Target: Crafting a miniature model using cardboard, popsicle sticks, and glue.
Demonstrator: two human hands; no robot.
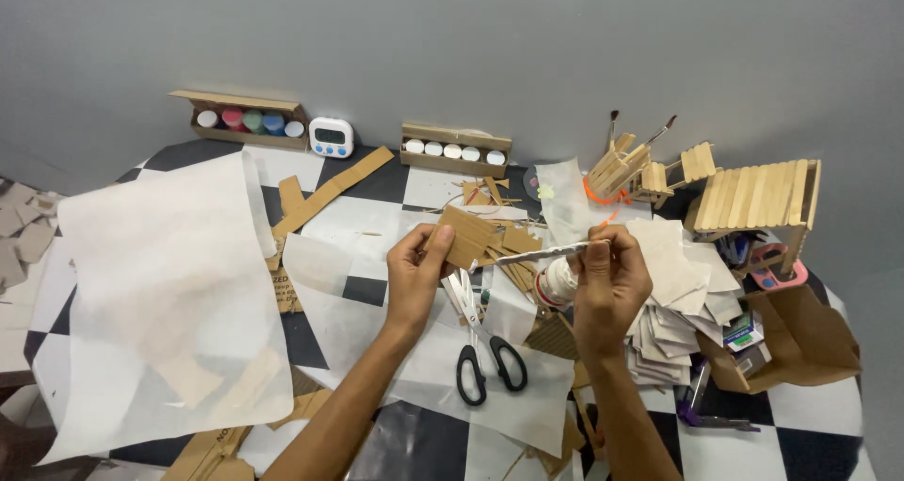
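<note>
Forearms reach up from bottom edge over checkered desk (810, 443). Left hand (414, 274) pinches corrugated card (468, 234). Right hand (610, 279) pinches end of thin white strip (551, 252) stretched toward card, above desk. Scissors (482, 344) lie below, blades toward wrists. Risk, judged: strip tears if pulled taut; glue bottle (557, 281) by right hand tips if nudged.

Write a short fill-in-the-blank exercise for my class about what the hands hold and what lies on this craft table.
1. The left hand grips a piece of brown ____.
2. The scissors below the hands have ____ handles.
3. The right hand pinches one end of a thin pale ____.
4. The digital timer stands between two boxes of ____ pots.

Missing words: cardboard; black; strip; paint
</note>
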